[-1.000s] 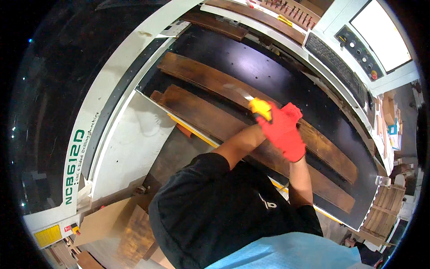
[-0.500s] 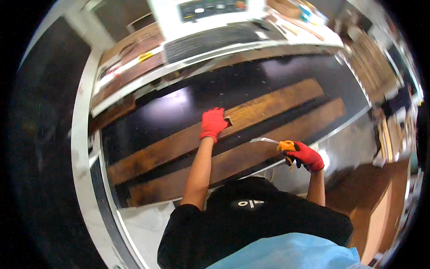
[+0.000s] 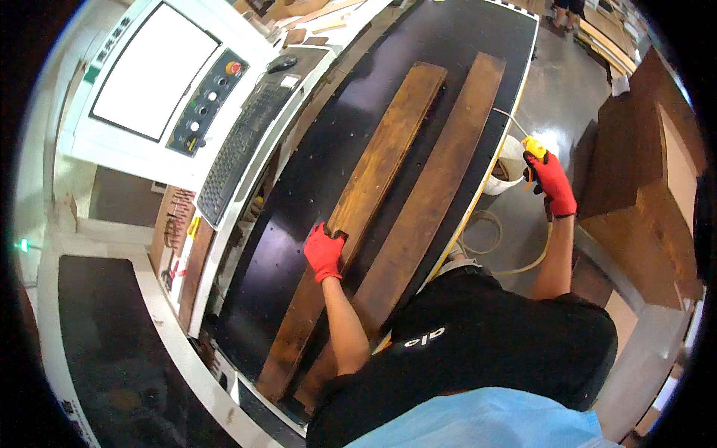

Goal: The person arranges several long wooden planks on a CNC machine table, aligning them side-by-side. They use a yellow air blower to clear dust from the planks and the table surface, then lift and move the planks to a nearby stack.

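Two long brown wooden planks lie side by side on a black tabletop [image 3: 258,257]. My left hand [image 3: 324,252], in a red glove, grips across the farther plank [image 3: 388,142], its fingers at the far edge and its thumb beside a small dark notch. The nearer plank [image 3: 429,205] lies untouched, a dark gap between the two. Off the table's right edge, my red-gloved right hand [image 3: 554,185] is closed around the yellow handle of an air blow gun [image 3: 533,147]. Its thin bent nozzle points back over the table's edge, near the nearer plank.
A pale hose [image 3: 544,257] hangs in loops below my right hand, near a white bucket [image 3: 508,166]. At the left stand a machine panel [image 3: 205,101] with a red button, a keyboard [image 3: 243,145] and a mouse [image 3: 282,63]. Large brown boxes [image 3: 627,172] rise at the right.
My view has swung right, so the table now runs steeply upward. My left hand stays on the farther plank. My right hand, with the blow gun, has moved out past the table's edge.
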`<state>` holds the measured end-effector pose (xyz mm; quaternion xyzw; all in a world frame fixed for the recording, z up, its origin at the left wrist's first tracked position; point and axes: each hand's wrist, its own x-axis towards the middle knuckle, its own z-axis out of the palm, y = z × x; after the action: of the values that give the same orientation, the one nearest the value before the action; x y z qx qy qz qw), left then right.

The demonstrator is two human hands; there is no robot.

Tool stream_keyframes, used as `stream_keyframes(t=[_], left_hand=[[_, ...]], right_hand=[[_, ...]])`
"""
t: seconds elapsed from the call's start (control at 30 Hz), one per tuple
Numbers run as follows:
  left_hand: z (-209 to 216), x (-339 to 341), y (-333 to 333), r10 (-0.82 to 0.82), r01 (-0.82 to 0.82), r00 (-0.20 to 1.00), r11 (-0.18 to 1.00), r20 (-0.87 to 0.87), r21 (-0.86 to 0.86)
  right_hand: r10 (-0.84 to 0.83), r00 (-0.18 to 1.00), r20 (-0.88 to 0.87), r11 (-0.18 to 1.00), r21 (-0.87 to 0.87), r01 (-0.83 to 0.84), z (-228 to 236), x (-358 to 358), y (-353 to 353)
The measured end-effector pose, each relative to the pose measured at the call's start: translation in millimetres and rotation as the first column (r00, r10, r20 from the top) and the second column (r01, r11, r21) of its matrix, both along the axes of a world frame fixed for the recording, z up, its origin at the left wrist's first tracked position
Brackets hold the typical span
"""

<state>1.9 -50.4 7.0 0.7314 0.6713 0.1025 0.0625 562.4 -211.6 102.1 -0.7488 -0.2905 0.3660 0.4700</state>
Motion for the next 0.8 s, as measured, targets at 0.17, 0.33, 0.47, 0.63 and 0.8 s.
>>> stream_keyframes(t=[0.17, 0.33, 0.47, 0.63, 0.8], left_hand=[[-7, -1, 3, -0.056, 0.061, 0.998, 0.992, -0.043, 0.107], [3, -2, 1, -0.007, 0.004, 1.0, 0.996, -0.03, -0.084], [2, 3, 10, -0.022, 0.017, 0.998, 0.996, -0.062, -0.089], [7, 12, 4, 0.027, -0.046, 0.992, 0.988, -0.125, -0.15], [3, 6, 2, -0.017, 0.02, 0.995, 0.999, -0.102, 0.025]], right_hand=[[0.346, 0.927, -0.144, 0.93, 0.186, -0.318, -14, 12, -25], [0.031, 0.799, 0.601, 0.989, -0.132, 0.061, -108, 23, 2], [0.04, 0.878, 0.476, 0.96, -0.261, 0.097, -157, 13, 10], [0.052, 0.95, 0.307, 0.997, -0.072, -0.031, -269, 13, 22], [-0.076, 0.994, -0.075, 0.919, 0.381, 0.099, -274, 7, 49]])
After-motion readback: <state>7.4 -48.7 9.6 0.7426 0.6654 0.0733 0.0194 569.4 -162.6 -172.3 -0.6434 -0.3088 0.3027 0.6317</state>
